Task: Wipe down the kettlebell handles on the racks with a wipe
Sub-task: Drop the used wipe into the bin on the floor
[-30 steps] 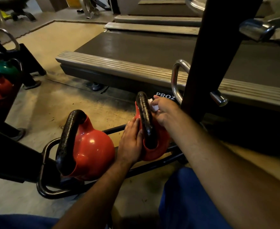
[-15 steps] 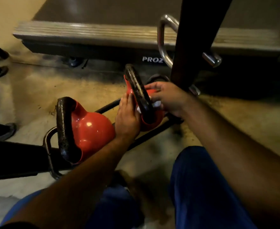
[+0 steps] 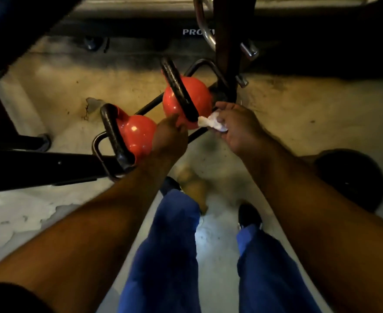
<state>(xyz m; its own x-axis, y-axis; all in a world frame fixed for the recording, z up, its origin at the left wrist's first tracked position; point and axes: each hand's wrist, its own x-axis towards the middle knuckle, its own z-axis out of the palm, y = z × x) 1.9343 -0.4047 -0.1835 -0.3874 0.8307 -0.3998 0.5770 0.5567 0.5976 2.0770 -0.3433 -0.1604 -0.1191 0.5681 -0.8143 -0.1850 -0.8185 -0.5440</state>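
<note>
1. We see two red kettlebells: one at centre, one toward eight o'clock of it.
2. Both carry black handles.
3. The wipe, at four o'clock of the centre bell, is white.
4. The rack is black.
5. Our trousers at six o'clock are blue.
6. The floor is mottled beige.
</note>
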